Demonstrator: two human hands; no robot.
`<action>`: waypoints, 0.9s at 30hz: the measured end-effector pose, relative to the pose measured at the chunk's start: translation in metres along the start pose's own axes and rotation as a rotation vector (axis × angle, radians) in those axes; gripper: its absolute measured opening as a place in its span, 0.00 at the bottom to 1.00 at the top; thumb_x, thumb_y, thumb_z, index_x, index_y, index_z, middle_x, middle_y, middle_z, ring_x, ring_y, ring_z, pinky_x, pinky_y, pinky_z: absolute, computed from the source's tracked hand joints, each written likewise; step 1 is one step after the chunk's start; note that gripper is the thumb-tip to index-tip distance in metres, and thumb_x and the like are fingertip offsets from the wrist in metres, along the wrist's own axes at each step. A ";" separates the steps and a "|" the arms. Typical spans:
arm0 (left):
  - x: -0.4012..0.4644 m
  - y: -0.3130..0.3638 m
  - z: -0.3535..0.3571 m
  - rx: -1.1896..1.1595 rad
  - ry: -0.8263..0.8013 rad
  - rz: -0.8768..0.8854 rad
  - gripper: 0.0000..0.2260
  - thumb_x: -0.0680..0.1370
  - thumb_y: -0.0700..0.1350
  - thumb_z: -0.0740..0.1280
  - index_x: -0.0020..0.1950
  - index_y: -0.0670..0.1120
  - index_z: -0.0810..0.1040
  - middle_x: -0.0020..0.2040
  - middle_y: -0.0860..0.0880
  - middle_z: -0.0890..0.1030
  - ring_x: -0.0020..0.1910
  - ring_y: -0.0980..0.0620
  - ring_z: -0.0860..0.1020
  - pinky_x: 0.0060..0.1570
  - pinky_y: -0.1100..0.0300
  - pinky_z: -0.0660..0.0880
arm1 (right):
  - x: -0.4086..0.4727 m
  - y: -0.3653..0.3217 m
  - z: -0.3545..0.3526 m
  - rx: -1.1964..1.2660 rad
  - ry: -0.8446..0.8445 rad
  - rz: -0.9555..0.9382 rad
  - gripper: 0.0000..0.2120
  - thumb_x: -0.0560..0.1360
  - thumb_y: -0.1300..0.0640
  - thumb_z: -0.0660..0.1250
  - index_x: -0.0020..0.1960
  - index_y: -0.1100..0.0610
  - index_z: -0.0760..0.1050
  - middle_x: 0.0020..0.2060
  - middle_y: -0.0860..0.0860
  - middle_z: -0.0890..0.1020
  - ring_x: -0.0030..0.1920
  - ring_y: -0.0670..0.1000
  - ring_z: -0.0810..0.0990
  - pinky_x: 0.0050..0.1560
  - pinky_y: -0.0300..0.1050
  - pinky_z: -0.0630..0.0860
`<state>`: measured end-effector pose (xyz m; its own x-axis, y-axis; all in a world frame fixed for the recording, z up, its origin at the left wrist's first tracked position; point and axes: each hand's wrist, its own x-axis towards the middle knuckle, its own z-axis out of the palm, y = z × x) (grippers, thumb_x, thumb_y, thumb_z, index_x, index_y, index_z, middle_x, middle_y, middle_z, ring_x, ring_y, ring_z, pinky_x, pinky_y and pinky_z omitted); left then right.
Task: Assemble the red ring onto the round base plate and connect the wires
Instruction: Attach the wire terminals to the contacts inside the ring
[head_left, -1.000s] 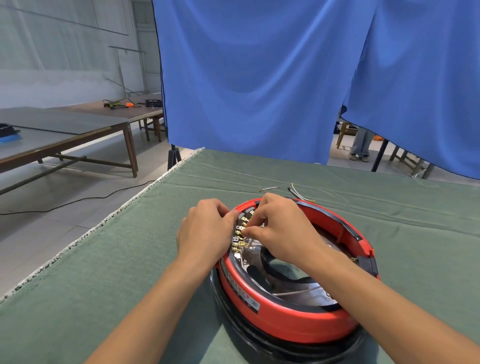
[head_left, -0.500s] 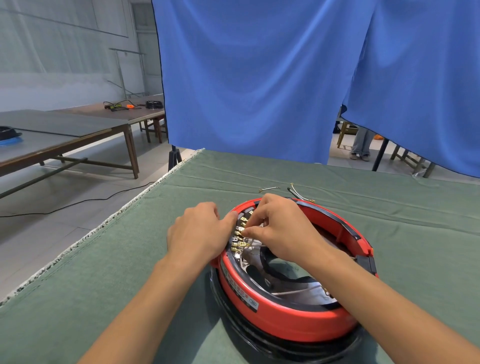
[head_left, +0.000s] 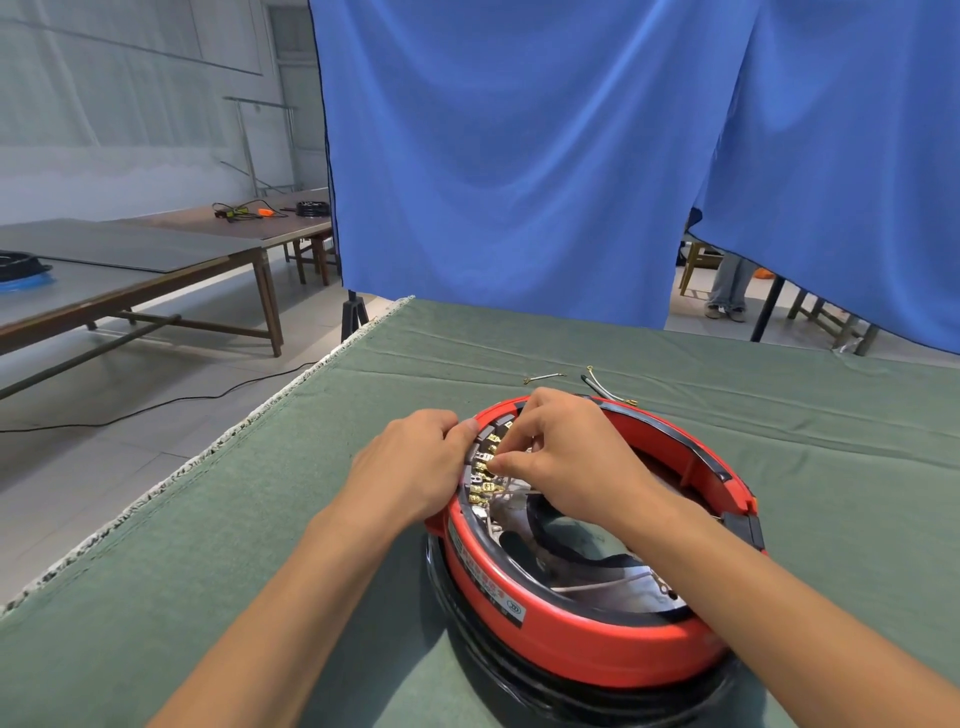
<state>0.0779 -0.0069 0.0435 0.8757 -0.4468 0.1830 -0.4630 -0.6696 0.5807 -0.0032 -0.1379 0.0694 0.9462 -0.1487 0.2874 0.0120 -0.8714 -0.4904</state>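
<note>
Bench (head_left: 779, 415) cloth lay bare left of red ring (head_left: 587, 644) and far right: open passage there. Both hands crowded ring's far-left rim: left hand (head_left: 410, 467) outside against rim, right hand (head_left: 576, 462) inside over brass terminals (head_left: 485, 473). Loose wires (head_left: 605, 387) lay just behind ring. Blue curtain (head_left: 519, 182) closed off far bench edge.
</note>
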 end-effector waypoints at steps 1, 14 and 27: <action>0.000 0.000 0.000 -0.001 -0.004 0.000 0.20 0.80 0.57 0.55 0.33 0.47 0.70 0.34 0.51 0.75 0.40 0.46 0.76 0.42 0.53 0.71 | 0.000 0.000 0.000 -0.003 0.002 -0.001 0.05 0.70 0.52 0.74 0.41 0.54 0.84 0.38 0.46 0.73 0.42 0.47 0.73 0.43 0.44 0.70; 0.001 0.001 0.001 -0.028 0.014 0.001 0.20 0.80 0.55 0.56 0.33 0.47 0.71 0.35 0.49 0.76 0.41 0.44 0.77 0.42 0.52 0.72 | 0.002 0.000 0.004 -0.078 0.061 -0.033 0.04 0.70 0.51 0.73 0.41 0.51 0.85 0.36 0.44 0.71 0.43 0.47 0.71 0.49 0.44 0.64; -0.002 0.001 0.004 -0.087 0.063 -0.027 0.23 0.80 0.56 0.57 0.29 0.46 0.68 0.28 0.50 0.74 0.34 0.45 0.74 0.35 0.55 0.67 | 0.003 0.005 0.003 -0.041 0.025 -0.015 0.06 0.70 0.48 0.73 0.43 0.49 0.85 0.31 0.43 0.73 0.37 0.45 0.72 0.38 0.42 0.67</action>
<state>0.0754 -0.0086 0.0406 0.8957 -0.3896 0.2145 -0.4282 -0.6252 0.6526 0.0003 -0.1416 0.0653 0.9375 -0.1464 0.3156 0.0130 -0.8919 -0.4521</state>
